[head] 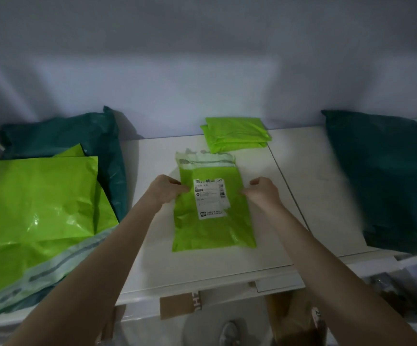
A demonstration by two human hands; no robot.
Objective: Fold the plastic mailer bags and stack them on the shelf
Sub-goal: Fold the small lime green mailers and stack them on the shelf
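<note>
A small lime-green mailer bag [212, 228] with a white shipping label lies flat on the white shelf top [309, 208], its torn flap pointing away from me. My left hand [167, 189] pinches the bag's left edge at label height. My right hand [262, 192] grips the right edge opposite. Behind the bag, near the wall, sits a short stack of folded lime-green mailers [234, 133]. On the left lies a pile of larger unfolded lime-green mailers [40, 203].
A dark teal mailer [72, 136] lies under the left pile and another dark teal bag [387, 176] fills the right side. A seam [284, 181] divides the shelf top. Cardboard boxes [180, 305] and a shoe show below the front edge.
</note>
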